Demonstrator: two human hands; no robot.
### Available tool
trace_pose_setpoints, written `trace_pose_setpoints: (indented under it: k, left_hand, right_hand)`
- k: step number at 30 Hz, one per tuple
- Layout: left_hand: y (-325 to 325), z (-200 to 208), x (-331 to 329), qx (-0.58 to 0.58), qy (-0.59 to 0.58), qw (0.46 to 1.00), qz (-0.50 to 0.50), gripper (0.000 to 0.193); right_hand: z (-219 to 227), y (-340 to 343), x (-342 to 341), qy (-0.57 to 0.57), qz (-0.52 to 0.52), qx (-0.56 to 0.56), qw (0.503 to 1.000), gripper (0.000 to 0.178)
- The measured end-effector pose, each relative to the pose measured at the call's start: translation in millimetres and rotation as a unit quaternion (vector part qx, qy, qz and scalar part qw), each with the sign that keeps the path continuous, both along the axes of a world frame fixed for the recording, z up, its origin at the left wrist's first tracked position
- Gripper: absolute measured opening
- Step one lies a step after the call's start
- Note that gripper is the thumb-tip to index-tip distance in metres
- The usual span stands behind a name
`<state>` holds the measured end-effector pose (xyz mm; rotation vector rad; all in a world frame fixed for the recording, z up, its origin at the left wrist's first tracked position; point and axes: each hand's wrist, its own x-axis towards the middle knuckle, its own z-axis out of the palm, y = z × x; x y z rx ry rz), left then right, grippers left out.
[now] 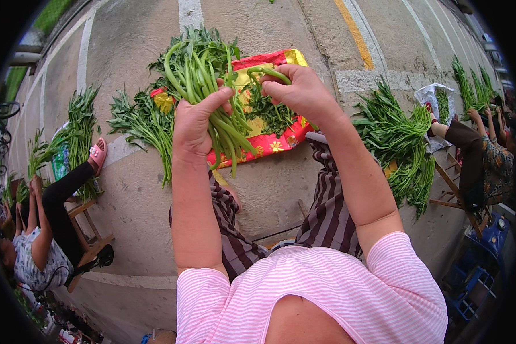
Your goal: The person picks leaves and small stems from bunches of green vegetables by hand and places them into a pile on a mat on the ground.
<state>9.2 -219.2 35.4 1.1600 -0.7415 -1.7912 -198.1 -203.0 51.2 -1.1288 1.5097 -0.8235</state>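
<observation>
My left hand (pixel 196 125) is closed around a thick bunch of long-stemmed leafy greens (pixel 194 71) that look like water spinach. Their leaves point away from me and the cut stems hang toward my lap. To its right, my right hand (pixel 307 94) pinches a single green stem (pixel 275 73) between thumb and fingers, apart from the bunch. Below both hands a red and yellow patterned sheet (pixel 262 150) lies on the ground, with loose leaves and bits of greens (pixel 272 116) heaped on it. The bunch covers the sheet's left part.
More greens (pixel 149 117) lie left of the sheet, and a larger pile (pixel 393 135) lies to the right. Seated people work at far left (pixel 40 241) and far right (pixel 490 155), greens beside them. A white plastic bag (pixel 423 97) lies near the right one. A blue vehicle (pixel 487 252) stands lower right.
</observation>
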Motion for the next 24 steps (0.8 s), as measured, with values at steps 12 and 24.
trace_pose_setpoints:
  k: [12, 24]
  left_hand:
    - [4.5, -1.9, -9.6, -0.011, 0.006, 1.0, -0.022, 0.027]
    - [3.3, -9.6, -8.2, 0.013, 0.056, 0.998, 0.005, 0.022]
  right_hand:
    - [-9.7, -7.2, -4.6, -0.012, -0.114, -0.052, 0.992, 0.025]
    - [-12.9, -8.2, -13.8, -0.127, -0.117, -0.024, 0.985, 0.03]
